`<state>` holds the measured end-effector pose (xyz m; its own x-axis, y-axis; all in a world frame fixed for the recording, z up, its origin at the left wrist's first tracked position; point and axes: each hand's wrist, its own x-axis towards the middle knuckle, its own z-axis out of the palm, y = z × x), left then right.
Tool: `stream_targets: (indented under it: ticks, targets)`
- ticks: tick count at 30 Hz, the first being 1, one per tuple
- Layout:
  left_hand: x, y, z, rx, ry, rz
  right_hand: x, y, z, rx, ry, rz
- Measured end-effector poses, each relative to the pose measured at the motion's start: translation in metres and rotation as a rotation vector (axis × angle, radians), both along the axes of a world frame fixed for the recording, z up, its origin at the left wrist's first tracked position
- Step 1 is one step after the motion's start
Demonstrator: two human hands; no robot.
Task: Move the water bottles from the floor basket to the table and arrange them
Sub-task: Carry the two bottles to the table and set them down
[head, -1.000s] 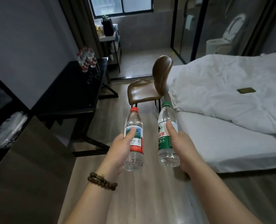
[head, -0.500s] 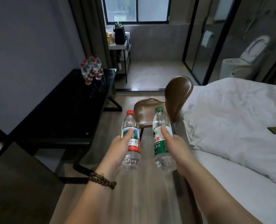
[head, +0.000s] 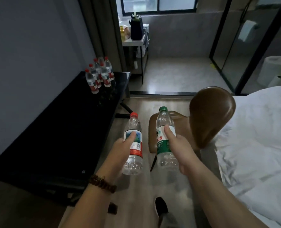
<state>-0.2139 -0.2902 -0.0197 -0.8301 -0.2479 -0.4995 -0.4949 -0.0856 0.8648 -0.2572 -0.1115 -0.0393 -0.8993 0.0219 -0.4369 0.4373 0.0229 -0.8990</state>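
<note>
Water bottles [head: 100, 74] stand clustered at the far end of the desk [head: 62, 129], so part of the job looks done. Two more hang beside the desk, not yet set down: the left grip [head: 120, 152] wraps a red-capped bottle [head: 135, 127], the right grip [head: 181, 150] a green-capped bottle [head: 161, 146] (the floor basket is out of view).

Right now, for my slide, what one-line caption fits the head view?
Left hand holds a red-capped bottle, right hand a green-capped bottle; a cluster of bottles stands on the black table.
</note>
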Motion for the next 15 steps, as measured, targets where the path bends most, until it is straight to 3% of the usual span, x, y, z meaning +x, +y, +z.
stream_targets:
  ticks: [8,15]
  targets:
    - [-0.162,-0.049,0.021,-0.041,0.02,0.188,-0.193,-0.055,0.018,-0.013,-0.018,0.188]
    - [-0.218,-0.124,0.016,-0.069,-0.016,0.339,-0.288,-0.138,0.011,-0.003,-0.081,0.323]
